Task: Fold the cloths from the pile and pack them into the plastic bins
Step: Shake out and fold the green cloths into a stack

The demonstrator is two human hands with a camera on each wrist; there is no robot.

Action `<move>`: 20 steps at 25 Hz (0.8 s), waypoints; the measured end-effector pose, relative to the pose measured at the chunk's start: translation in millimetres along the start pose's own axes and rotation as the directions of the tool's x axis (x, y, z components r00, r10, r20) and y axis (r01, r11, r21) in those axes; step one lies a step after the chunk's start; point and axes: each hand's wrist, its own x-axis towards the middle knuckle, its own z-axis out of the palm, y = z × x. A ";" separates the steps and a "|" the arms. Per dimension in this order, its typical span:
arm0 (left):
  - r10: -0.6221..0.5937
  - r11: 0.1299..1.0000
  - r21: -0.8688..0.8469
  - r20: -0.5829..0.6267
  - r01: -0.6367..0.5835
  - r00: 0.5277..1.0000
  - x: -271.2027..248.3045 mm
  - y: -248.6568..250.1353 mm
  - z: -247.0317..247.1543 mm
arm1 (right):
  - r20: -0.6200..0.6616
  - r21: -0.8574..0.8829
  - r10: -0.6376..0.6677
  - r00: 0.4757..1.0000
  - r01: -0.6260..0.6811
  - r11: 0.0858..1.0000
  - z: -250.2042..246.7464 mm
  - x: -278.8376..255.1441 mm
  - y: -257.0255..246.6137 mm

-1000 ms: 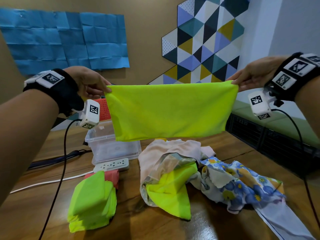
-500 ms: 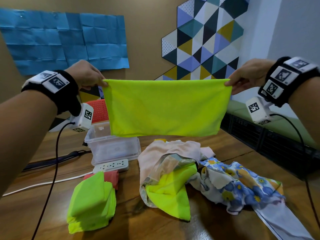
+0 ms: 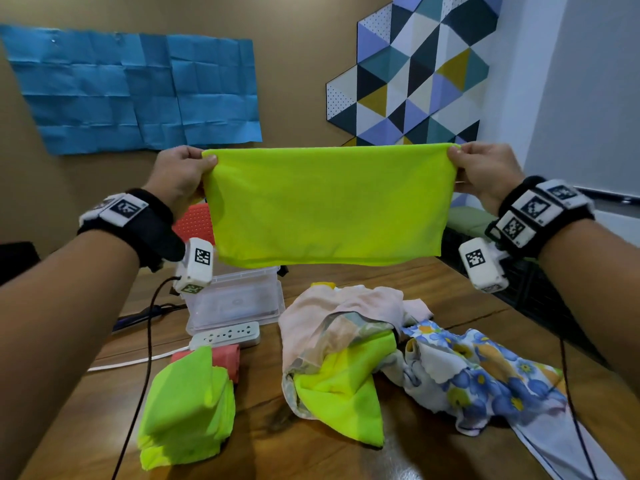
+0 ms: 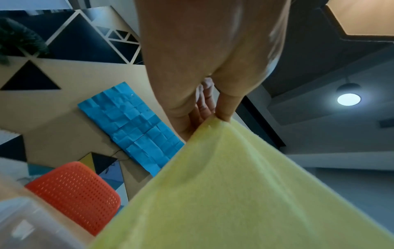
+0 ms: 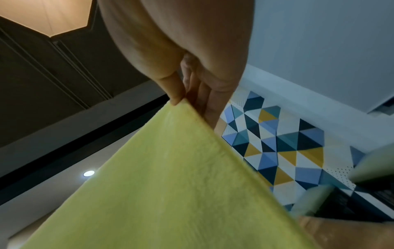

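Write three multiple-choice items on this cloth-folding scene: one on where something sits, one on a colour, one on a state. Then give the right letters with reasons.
1. Where is the clear plastic bin?
A. beyond the power strip
B. on the unfolded pile
C. on the floor

2. What colour is the held cloth?
A. pink
B. neon yellow-green
C. blue floral

3. How is that cloth held?
A. crumpled in one hand
B. lying flat on the table
C. stretched in the air between the left hand and the right hand

Answers: 1 A, the bin sits just behind the strip; 2 B, the head view shows it; 3 C, each hand pinches a top corner.
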 end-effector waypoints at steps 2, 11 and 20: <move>-0.019 0.999 -0.034 0.020 0.019 1.000 -4.1 -4.3 -0.4 | -0.013 0.020 0.015 1.000 -0.015 1.000 5.1 -1.7 10.7; -0.008 0.995 0.095 0.115 -0.003 0.993 -9.5 2.8 -19.3 | 0.071 -0.022 0.068 0.995 -0.067 0.998 -3.0 1.4 6.4; 0.083 0.994 0.081 -0.100 -0.075 0.992 -10.3 -8.0 -6.9 | -0.226 -0.160 -0.266 0.937 0.233 0.959 21.9 -10.9 14.3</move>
